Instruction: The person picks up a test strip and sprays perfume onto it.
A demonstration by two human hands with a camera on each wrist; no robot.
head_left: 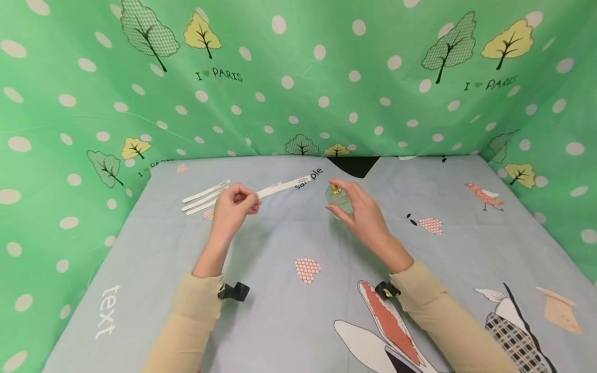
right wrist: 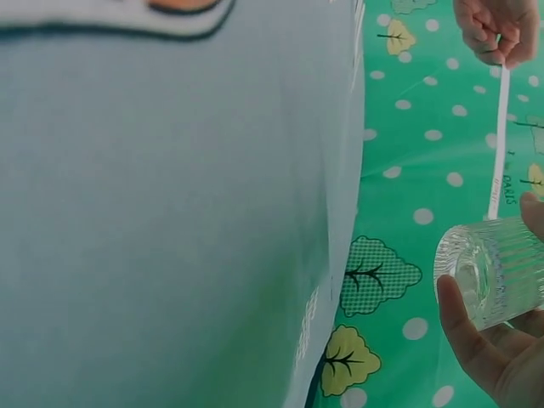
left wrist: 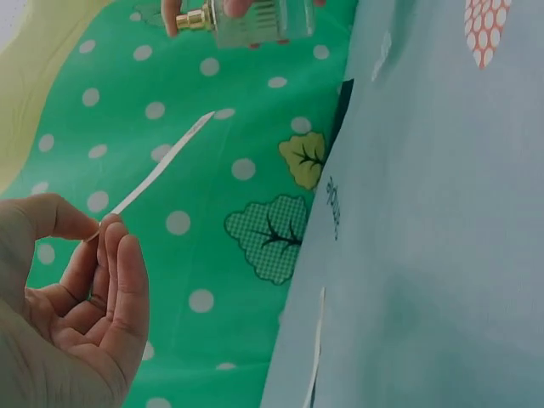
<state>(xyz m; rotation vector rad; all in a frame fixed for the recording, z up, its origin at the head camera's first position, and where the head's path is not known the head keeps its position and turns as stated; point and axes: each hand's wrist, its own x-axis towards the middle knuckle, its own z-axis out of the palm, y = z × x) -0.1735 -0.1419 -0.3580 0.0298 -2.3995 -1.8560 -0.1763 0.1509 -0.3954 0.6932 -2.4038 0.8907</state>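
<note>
My left hand [head_left: 235, 207] pinches one end of a slim white paper test strip [left wrist: 166, 166] between thumb and forefinger. The strip points towards a ribbed clear glass perfume bottle [head_left: 339, 199] with a gold spray top [left wrist: 195, 19]. My right hand [head_left: 366, 215] grips that bottle round its body, the forefinger resting on the spray top. Clear liquid shows through the glass in the right wrist view, where the bottle [right wrist: 493, 272] lies sideways across the picture. A small gap separates the strip's free end from the bottle in the head view.
Beyond my left hand, more white strips [head_left: 205, 192] lie side by side on the grey-blue printed cloth [head_left: 270, 311]. A green dotted curtain [head_left: 261, 114] hangs behind and at both sides of the table. Dark straps with small cameras circle both wrists.
</note>
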